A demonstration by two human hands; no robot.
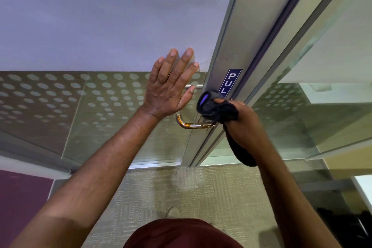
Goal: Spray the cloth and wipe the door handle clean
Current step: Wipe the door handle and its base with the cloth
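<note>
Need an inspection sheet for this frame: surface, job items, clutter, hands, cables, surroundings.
Surface: glass door, frosted above, dotted band below; metal frame with blue PULL sticker.
Job's things: dark cloth bunched against the frame above the door handle; no spray bottle seen.
Clutter: nothing seen.
Hands: left hand flat on the glass, fingers straight; right hand grips the cloth.
Cables: nothing seen.
Surroundings: carpet floor, glass panel at right.

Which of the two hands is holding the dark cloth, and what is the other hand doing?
The right hand grips the dark cloth near the door handle. The left hand holds nothing: its fingers are straight and spread against the glass door.
</note>
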